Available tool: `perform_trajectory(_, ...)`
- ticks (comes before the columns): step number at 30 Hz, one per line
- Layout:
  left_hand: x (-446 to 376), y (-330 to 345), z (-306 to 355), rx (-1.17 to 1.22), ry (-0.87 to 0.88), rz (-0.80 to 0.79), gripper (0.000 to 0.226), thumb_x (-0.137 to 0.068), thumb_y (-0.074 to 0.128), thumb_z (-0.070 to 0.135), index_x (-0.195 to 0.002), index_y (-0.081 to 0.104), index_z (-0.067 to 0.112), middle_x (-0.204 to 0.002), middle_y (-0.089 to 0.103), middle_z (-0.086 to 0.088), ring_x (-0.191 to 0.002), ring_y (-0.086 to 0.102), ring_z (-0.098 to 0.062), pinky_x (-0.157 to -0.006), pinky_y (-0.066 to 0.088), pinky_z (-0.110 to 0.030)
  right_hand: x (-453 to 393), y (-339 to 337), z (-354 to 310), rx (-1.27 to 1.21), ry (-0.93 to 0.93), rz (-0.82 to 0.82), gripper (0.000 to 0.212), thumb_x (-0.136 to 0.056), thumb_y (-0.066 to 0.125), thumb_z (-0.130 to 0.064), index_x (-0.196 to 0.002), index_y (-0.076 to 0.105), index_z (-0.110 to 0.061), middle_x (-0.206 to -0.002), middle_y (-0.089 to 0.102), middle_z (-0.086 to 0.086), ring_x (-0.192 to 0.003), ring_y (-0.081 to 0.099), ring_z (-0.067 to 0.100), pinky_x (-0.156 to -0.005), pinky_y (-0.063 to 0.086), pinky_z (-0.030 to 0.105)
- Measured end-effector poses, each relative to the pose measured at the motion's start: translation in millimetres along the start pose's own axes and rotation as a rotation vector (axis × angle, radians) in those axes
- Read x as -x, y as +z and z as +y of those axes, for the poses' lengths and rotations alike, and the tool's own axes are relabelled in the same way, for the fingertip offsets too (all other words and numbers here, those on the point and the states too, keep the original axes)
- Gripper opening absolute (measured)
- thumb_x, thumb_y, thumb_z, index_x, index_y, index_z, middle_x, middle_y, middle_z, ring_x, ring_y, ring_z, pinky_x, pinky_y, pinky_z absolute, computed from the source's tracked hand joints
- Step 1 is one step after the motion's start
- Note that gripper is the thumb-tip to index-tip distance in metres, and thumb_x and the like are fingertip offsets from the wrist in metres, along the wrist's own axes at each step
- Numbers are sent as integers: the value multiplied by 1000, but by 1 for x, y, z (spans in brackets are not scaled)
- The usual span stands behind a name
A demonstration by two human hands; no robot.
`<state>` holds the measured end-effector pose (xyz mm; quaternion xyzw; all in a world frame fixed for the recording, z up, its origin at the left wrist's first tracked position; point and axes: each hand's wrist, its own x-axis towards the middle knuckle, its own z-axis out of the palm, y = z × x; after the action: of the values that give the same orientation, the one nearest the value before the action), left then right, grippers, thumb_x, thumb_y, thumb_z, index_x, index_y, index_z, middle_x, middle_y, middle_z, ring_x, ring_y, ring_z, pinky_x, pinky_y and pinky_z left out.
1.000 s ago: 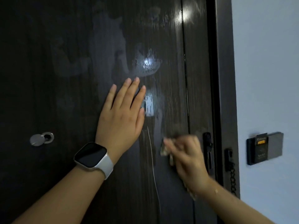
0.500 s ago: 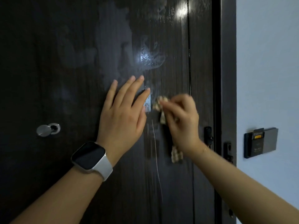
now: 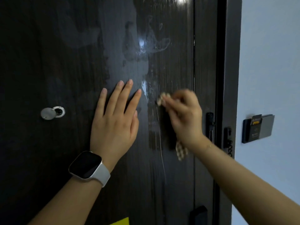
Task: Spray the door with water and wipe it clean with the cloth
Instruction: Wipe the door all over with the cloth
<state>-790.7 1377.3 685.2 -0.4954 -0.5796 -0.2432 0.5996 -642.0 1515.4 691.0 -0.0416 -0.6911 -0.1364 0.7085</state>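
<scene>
A dark wood-grain door [image 3: 68, 65] fills the view, with wet smears and a thin water run down its middle. My left hand [image 3: 116, 118] lies flat on the door with straight fingers; a white-strapped watch is on that wrist. To its right, my right hand [image 3: 183, 117] grips a checked beige cloth [image 3: 163, 99] against the door. One corner of the cloth sticks out past the fingertips and another end hangs below the wrist. The right hand is motion-blurred. No spray bottle is in view.
A round metal peephole cover [image 3: 52, 112] sits left of my left hand. A door guard and chain [image 3: 227, 140] are at the door's right edge by the dark frame. A card holder [image 3: 258, 128] hangs on the pale wall at right. A yellow sticker [image 3: 121, 222] shows at the bottom.
My right hand with the cloth rose from beside the latch to beside my left fingertips, then shifted slightly right. My left hand stayed flat on the door.
</scene>
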Motion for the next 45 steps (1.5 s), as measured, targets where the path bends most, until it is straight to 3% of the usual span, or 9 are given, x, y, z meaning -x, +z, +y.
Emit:
perform_trajectory(4, 0, 1, -1, -9, 2, 9, 50, -103, 36, 23, -152, 36, 14, -161, 26, -11, -149, 22, -28, -121, 16, -52, -38, 19, -13, -36, 55, 123, 14, -89, 70, -6, -102, 77, -7, -84, 54, 10, -77, 51, 24, -65, 45, 36)
perform_trajectory(12, 1, 3, -1, -1, 6, 51, 49, -103, 35, 22, -150, 39, 12, -160, 29, -12, -149, 24, -29, -121, 15, -52, 112, 0, -30, -94, 60, -21, 26, -89, 65, -3, -115, 69, -7, -98, 47, -2, -80, 52, 21, -63, 47, 38)
perform_trajectory(21, 1, 3, -1, 6, 12, 45, 50, -103, 35, 24, -152, 35, 13, -161, 25, -11, -149, 22, -28, -121, 16, -53, -11, 23, -28, -51, 166, 164, 17, -89, 70, -5, -104, 75, -7, -87, 47, 2, -77, 53, 26, -68, 48, 34)
perform_trajectory(27, 2, 5, 0, 8, 14, 61, 49, -104, 34, 23, -151, 36, 13, -161, 27, -12, -149, 23, -29, -122, 14, -52, 142, -2, -45, -71, 174, -25, 33, -86, 64, 1, -116, 69, -11, -95, 46, 1, -78, 52, 23, -63, 45, 29)
perform_trajectory(31, 2, 5, -1, 3, 17, 41, 49, -104, 32, 23, -152, 35, 13, -161, 26, -12, -149, 21, -29, -122, 13, -52, 189, -10, -61, -121, 366, -103, 24, -85, 67, -4, -104, 67, -18, -91, 44, -8, -74, 52, 15, -59, 44, 25)
perform_trajectory(34, 2, 5, -1, 7, 30, 32, 49, -104, 32, 24, -153, 32, 14, -161, 24, -12, -150, 20, -29, -122, 12, -52, 157, -12, -57, -115, 364, -167, 9, -85, 70, -3, -88, 68, -12, -87, 42, -10, -72, 49, 12, -61, 43, 24)
perform_trajectory(37, 3, 4, -1, 9, 24, 28, 50, -104, 32, 24, -152, 32, 14, -162, 24, -12, -150, 19, -29, -122, 12, -53, 98, -9, -49, -77, 412, -130, 18, -86, 72, -4, -70, 62, -6, -84, 39, -8, -70, 44, 5, -65, 34, 11)
perform_trajectory(41, 4, 2, -2, 36, 58, 33, 46, -101, 40, 19, -146, 43, 11, -157, 34, -12, -147, 27, -29, -121, 14, -54, 54, 1, -49, -83, 458, -17, 15, -86, 72, -5, -73, 66, -1, -79, 43, 5, -69, 44, 8, -65, 33, 8)
perform_trajectory(45, 20, -4, 5, 146, 77, 26, 42, -96, 48, 16, -136, 55, 10, -153, 41, -13, -144, 33, -30, -122, 15, -51, 120, -2, -58, -84, 452, 1, 10, -85, 71, 0, -78, 66, -4, -82, 41, -3, -69, 45, 13, -64, 34, 14)
